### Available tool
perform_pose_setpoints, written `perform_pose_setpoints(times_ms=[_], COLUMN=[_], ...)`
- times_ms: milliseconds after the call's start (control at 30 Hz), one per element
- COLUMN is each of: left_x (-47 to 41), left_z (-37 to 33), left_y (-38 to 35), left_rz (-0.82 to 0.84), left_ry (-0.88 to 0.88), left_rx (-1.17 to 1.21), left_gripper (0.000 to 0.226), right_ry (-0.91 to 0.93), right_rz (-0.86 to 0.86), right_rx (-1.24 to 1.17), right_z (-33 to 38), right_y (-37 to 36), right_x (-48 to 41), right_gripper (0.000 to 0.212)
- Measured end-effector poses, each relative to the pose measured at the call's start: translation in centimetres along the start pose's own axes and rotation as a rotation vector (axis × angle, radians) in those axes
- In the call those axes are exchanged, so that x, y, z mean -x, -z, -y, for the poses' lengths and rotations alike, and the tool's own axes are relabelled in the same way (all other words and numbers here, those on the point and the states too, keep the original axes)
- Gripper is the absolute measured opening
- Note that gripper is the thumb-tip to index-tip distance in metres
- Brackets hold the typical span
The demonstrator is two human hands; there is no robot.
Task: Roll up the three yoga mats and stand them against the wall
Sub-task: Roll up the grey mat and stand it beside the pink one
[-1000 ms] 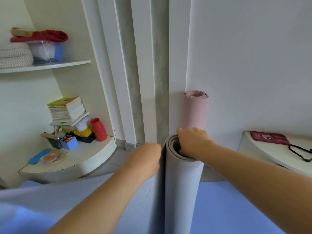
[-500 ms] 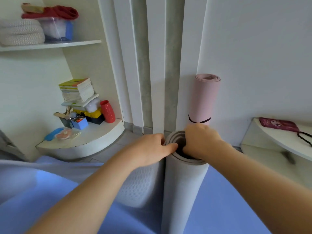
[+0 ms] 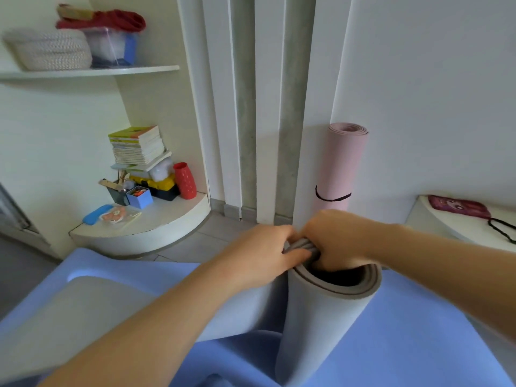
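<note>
Centrally, a grey mat (image 3: 321, 325), half-rolled, is held above a blue mat (image 3: 405, 344): rim pinched by the left hand (image 3: 259, 252), right hand (image 3: 335, 238) curled inside. Orange bits (image 3: 137, 192) are seen in a blue box (image 3: 139, 199). Its long axis is set near upright, open end up; a pink mat (image 3: 342, 163) is stood against the wall (image 3: 432, 93).
</note>
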State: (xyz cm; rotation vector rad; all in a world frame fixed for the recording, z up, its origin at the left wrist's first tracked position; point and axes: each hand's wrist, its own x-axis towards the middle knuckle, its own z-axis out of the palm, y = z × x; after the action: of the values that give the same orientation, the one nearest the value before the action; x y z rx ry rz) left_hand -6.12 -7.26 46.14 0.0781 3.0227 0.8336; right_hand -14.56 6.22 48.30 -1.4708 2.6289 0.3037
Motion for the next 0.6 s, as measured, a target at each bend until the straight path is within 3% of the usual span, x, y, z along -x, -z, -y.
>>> perform_pose_setpoints(times_ms=[67, 133, 233, 300, 400, 600], left_x=[0.0, 0.3, 1.6, 1.6, 0.8, -1.9], left_z=[0.6, 1.9, 3.5, 3.3, 1.5, -2.0], left_y=[-0.2, 0.2, 0.3, -0.2, -0.2, 1.0], left_rz=[-0.056, 0.014, 0.143, 0.016, -0.190, -0.350], left_ry=[0.030, 0.073, 0.158, 0.178, 0.149, 0.006], left_rx=[0.074, 0.133, -0.063, -0.276, -0.400, -0.569], left_gripper=[0.028, 0.030, 0.036, 0.038, 0.031, 0.013], right_ry=[-0.042, -0.110, -0.255, -0.329, -0.396, -0.520], right_rz=[-0.028, -0.060, -0.087, -0.094, -0.150, -0.265], right_rx=[-0.008, -0.016, -0.041, -0.067, -0.074, -0.101], right_z=[-0.1, -0.5, -1.8, -2.4, -2.6, -3.8], right_y=[-0.4, -0.9, -1.4, -1.6, -1.2, 3.4], right_x=[0.0, 0.2, 0.8, 1.0, 0.6, -1.4], right_gripper=[0.017, 0.015, 0.022, 0.025, 0.016, 0.012])
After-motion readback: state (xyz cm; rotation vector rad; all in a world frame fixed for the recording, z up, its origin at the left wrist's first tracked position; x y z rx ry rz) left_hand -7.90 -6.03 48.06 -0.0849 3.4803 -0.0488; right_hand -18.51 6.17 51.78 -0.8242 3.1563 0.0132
